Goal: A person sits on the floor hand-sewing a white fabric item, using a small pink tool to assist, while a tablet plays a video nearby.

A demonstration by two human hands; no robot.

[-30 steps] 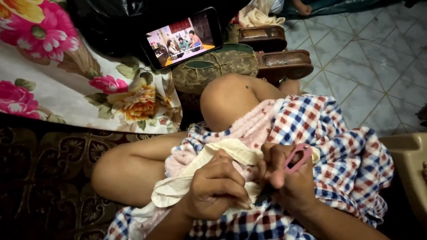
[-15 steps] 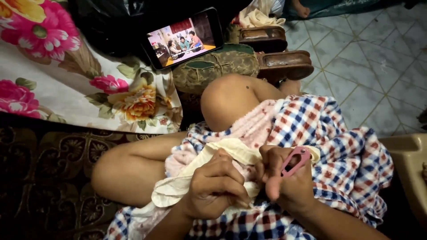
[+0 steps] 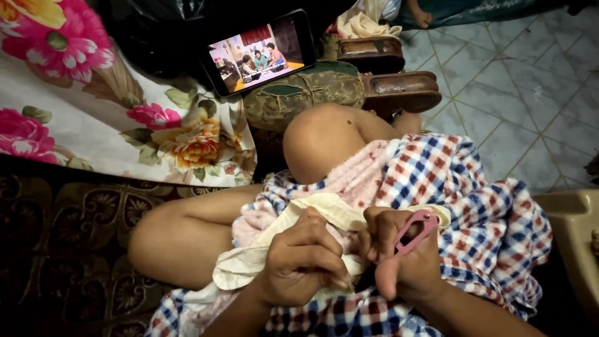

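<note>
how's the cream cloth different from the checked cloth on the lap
The cream cloth is plain and pale, pinched in the left hand; the checked cloth is red, blue and white, spread wide over the lap. The cream one looks smaller. Both are soft and crumpled.

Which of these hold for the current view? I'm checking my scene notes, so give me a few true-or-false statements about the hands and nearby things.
1. The right hand holds a small pink cutter. True.
2. The left hand is empty and lifted. False: it pinches the cream cloth.
3. The phone has a dark screen. False: it shows a lit video.
4. The checked fabric lies on the lap. True.
</note>
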